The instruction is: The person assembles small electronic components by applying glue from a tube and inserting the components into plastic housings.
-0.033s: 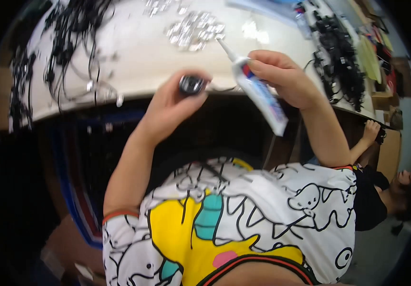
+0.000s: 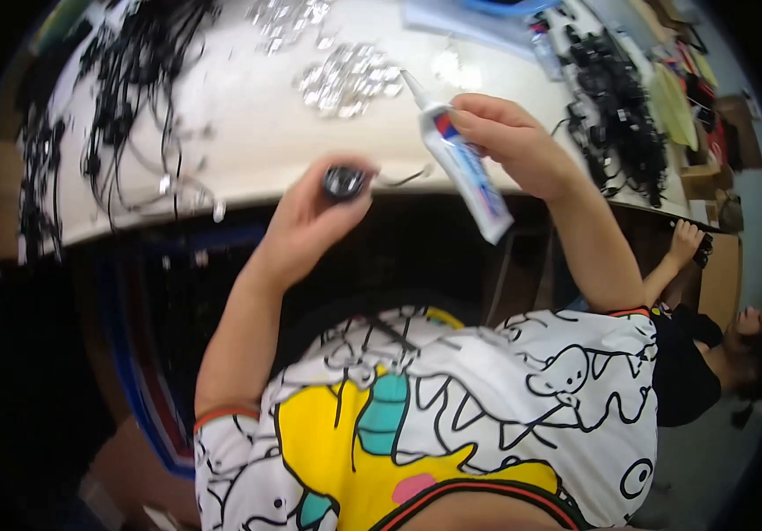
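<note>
The left hand [image 2: 308,211] grips a round black part [image 2: 345,182] near the table [image 2: 248,146] edge; the right hand [image 2: 522,149] pinches a white tube [image 2: 462,168], nozzle toward shiny pieces [image 2: 347,81]; tangled black cables [image 2: 122,97] lie left and right.

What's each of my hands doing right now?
Left hand: closed, holding a small round black part.
Right hand: closed, holding a nozzle-tipped white-and-blue squeeze tube.

White nozzled tube [image 2: 467,171] (blue and red print) aslant in right hand [image 2: 513,142]; round glossy black piece [image 2: 344,183] in left hand [image 2: 306,217].
</note>
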Action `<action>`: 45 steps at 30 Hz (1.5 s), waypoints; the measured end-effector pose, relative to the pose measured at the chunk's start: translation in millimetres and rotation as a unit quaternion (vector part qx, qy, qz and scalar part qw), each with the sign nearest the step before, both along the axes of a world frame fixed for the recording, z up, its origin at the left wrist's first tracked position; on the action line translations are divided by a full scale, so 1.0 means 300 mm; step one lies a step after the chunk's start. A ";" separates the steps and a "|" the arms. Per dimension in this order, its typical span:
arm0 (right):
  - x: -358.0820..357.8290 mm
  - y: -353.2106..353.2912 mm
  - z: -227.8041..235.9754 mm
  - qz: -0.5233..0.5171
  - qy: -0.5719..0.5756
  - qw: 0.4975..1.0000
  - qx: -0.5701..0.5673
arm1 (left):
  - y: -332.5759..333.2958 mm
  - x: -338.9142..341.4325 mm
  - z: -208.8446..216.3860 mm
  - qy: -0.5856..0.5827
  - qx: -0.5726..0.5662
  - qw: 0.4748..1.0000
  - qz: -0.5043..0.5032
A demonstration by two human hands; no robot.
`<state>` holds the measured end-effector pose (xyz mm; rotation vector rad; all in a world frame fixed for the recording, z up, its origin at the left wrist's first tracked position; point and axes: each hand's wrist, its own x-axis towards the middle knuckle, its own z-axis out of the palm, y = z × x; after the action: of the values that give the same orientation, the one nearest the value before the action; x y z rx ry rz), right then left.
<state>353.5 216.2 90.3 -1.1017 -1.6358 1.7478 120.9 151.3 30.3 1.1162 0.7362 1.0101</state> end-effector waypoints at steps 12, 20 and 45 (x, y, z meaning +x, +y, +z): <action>0.038 0.298 -0.050 -0.176 -0.466 0.789 0.359 | -0.091 -0.032 0.049 -0.012 0.041 0.999 0.034; -0.127 -0.216 -0.113 0.246 -0.262 0.920 0.154 | -0.058 -0.022 0.065 -0.081 0.041 0.996 -0.002; -0.194 -0.321 -0.608 0.186 -0.154 0.966 0.093 | -0.120 0.015 0.113 -0.046 0.091 0.995 -0.002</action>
<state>295.4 119.9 -92.1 -1.0698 -2.2717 1.6524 125.3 115.2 64.4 1.2173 0.5762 1.1349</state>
